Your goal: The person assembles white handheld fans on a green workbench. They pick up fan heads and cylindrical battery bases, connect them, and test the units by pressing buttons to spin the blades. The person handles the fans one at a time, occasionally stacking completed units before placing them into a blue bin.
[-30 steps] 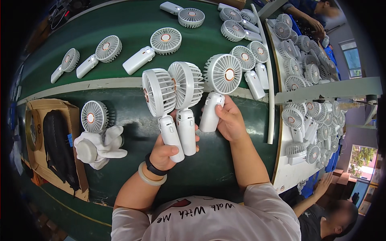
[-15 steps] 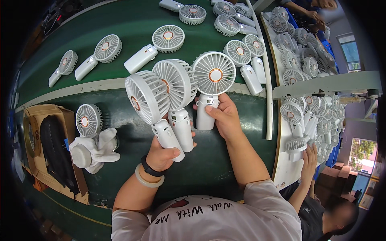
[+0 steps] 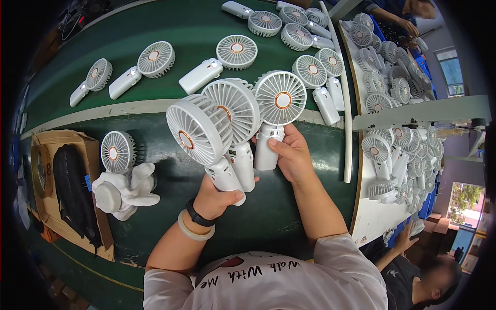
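My left hand (image 3: 216, 197) is wrapped round the handles of two white handheld fans, side by side. The front fan (image 3: 187, 135) overlaps the second fan (image 3: 238, 111), and both heads tilt up and left. In my right hand (image 3: 295, 157) a third handheld fan (image 3: 281, 98) stands upright, its copper-ringed face toward me. My right thumb lies on the top of its handle, just under the head. This third fan's head touches or slightly overlaps the second one. Part of my left fingers is hidden behind the handles.
Several fans (image 3: 236, 49) lie on the green conveyor belt (image 3: 121, 49) beyond a pale rail. At left are another fan (image 3: 117, 150), a white glove (image 3: 132, 191) and a cardboard box (image 3: 101, 201). Co-workers sit at right, by a white table (image 3: 368, 222) heaped with fans.
Fans on the belt have shifted right. The two fans in my left hand have turned and moved slightly right. The near co-worker's hand has drawn back from the fan heap, holding something white.
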`<state>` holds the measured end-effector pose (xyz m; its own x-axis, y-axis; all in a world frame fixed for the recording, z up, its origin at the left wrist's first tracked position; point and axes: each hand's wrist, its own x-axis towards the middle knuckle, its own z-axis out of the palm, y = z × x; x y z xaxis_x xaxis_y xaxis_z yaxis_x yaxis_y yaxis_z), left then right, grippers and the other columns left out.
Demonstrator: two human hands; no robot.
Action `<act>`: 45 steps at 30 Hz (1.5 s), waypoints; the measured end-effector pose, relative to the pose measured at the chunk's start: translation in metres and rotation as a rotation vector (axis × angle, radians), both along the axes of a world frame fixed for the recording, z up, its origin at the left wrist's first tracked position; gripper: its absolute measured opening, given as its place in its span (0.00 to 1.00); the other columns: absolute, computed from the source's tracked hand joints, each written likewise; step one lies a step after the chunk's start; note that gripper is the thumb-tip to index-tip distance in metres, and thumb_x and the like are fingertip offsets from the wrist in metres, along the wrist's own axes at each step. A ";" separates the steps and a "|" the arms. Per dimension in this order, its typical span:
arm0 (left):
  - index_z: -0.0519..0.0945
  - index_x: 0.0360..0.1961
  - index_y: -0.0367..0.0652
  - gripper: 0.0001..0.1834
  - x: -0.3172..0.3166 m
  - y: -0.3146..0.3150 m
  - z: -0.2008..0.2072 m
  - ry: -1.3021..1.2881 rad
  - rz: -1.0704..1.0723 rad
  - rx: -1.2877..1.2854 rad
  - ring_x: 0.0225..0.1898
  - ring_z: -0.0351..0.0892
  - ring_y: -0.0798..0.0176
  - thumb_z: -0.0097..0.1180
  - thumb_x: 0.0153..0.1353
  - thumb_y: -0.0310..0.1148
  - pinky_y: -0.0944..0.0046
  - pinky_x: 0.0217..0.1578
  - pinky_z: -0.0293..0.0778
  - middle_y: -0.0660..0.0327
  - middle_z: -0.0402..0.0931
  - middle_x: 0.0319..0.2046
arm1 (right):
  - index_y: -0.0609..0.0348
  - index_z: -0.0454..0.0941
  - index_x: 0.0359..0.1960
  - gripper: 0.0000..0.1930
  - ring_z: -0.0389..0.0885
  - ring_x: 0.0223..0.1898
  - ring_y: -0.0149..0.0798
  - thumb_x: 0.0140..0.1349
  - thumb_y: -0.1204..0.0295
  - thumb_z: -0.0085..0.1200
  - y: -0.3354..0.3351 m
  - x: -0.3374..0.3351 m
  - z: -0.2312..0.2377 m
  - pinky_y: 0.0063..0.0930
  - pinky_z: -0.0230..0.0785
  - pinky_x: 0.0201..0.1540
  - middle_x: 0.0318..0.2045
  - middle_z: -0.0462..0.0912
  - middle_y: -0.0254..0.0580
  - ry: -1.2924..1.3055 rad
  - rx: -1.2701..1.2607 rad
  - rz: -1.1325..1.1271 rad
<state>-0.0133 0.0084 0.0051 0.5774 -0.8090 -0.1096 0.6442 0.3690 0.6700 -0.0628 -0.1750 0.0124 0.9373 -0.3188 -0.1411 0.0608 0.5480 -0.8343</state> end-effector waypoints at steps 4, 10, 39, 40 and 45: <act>0.56 0.59 0.43 0.43 -0.001 -0.001 -0.003 -0.004 0.033 -0.036 0.57 0.65 0.53 0.63 0.40 0.23 0.48 0.53 0.69 0.54 0.61 0.56 | 0.62 0.62 0.56 0.24 0.75 0.47 0.33 0.57 0.77 0.53 0.002 -0.001 -0.002 0.29 0.69 0.49 0.47 0.75 0.43 -0.033 -0.012 0.013; 0.59 0.59 0.36 0.40 -0.003 0.002 -0.004 -0.440 0.016 0.058 0.56 0.65 0.57 0.62 0.42 0.22 0.59 0.55 0.63 0.55 0.64 0.55 | 0.62 0.48 0.64 0.47 0.62 0.59 0.42 0.47 0.59 0.65 0.029 -0.009 0.004 0.35 0.52 0.61 0.57 0.63 0.47 -0.142 -0.374 0.206; 0.46 0.67 0.41 0.37 -0.004 -0.006 -0.007 -0.691 0.137 0.080 0.61 0.57 0.57 0.50 0.60 0.25 0.63 0.51 0.70 0.53 0.44 0.64 | 0.52 0.55 0.63 0.47 0.62 0.59 0.59 0.42 0.45 0.61 0.012 -0.009 -0.014 0.51 0.62 0.56 0.60 0.60 0.54 -0.407 0.694 0.509; 0.46 0.67 0.41 0.37 -0.003 -0.005 -0.005 -0.723 0.142 0.087 0.61 0.58 0.57 0.50 0.60 0.26 0.64 0.51 0.71 0.53 0.45 0.64 | 0.52 0.55 0.63 0.48 0.62 0.59 0.59 0.42 0.45 0.61 0.015 -0.008 -0.013 0.51 0.62 0.56 0.60 0.60 0.54 -0.420 0.712 0.506; 0.47 0.66 0.41 0.37 -0.008 -0.004 -0.008 -0.750 0.172 0.058 0.61 0.59 0.56 0.52 0.60 0.28 0.63 0.50 0.71 0.52 0.46 0.63 | 0.52 0.54 0.63 0.48 0.62 0.59 0.58 0.42 0.45 0.61 0.018 -0.009 -0.013 0.52 0.63 0.56 0.60 0.60 0.52 -0.435 0.783 0.545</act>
<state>-0.0211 0.0040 -0.0032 0.6311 -0.7061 0.3212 -0.0534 0.3735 0.9261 -0.0719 -0.1572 -0.0006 0.9459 0.1971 0.2579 -0.1474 0.9687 -0.1996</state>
